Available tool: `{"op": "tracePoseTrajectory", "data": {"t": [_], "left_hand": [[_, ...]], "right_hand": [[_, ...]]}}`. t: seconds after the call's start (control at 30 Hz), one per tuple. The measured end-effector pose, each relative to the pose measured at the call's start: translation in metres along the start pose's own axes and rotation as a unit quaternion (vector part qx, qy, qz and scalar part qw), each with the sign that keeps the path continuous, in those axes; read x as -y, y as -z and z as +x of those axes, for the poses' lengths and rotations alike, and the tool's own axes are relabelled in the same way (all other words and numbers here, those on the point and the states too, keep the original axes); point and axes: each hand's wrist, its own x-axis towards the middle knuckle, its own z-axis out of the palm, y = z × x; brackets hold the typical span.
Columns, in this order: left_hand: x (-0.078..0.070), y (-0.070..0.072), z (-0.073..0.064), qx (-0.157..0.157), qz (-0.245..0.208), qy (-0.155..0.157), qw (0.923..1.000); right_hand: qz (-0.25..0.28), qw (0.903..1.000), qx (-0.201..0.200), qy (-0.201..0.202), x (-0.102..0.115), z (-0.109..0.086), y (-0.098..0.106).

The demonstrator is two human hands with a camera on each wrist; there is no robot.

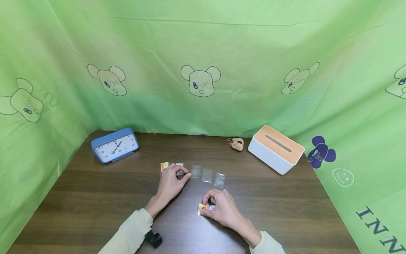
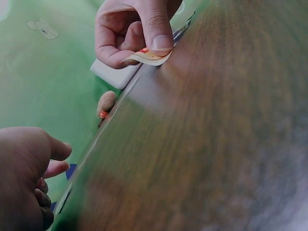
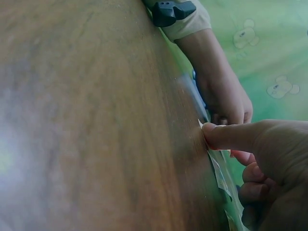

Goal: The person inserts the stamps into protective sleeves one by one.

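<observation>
My right hand [image 1: 223,208] pinches a small orange-and-white printed paper [image 1: 200,209], like a stamp, between thumb and index finger near the table's front middle. A scalloped edge shows on the paper [image 2: 153,60] in the left wrist view. My left hand [image 1: 169,181] is low over a row of small items, thumb and index finger slightly apart with nothing seen between them. Beside its fingers lie clear plastic sleeves [image 1: 207,175]. Another orange printed paper [image 1: 164,165] lies at the row's left end; a pale piece [image 1: 179,164] is partly hidden behind the left hand.
A blue alarm clock [image 1: 115,145] stands at the back left of the brown wooden table [image 1: 95,204]. At the back right are a white tissue box [image 1: 269,157] with a wooden lid and a small beige pouch [image 1: 237,144]. Green printed cloth [image 1: 203,42] surrounds the table.
</observation>
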Motion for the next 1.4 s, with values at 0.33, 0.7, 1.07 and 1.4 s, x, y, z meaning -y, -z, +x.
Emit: {"op": "tracePoseTrajectory", "data": {"t": [0.33,0.7,1.07,1.4], "left_hand": [[0.004,-0.005,0.002,0.000,-0.017,-0.013,0.9998],[-0.008,-0.007,0.007,0.029,0.041,0.034,0.9982],[-0.012,-0.011,0.008,0.031,0.078,0.017,0.9963],[-0.013,-0.013,0.007,0.017,0.088,0.002,0.9960]], "right_hand": [[0.017,0.9964,-0.060,0.057,-0.023,-0.002,-0.014],[0.052,0.9940,-0.081,0.053,-0.015,0.001,-0.006],[0.090,0.9850,-0.138,0.053,-0.028,0.002,-0.013],[0.094,0.9899,-0.096,-0.046,-0.007,0.004,0.001]]}}
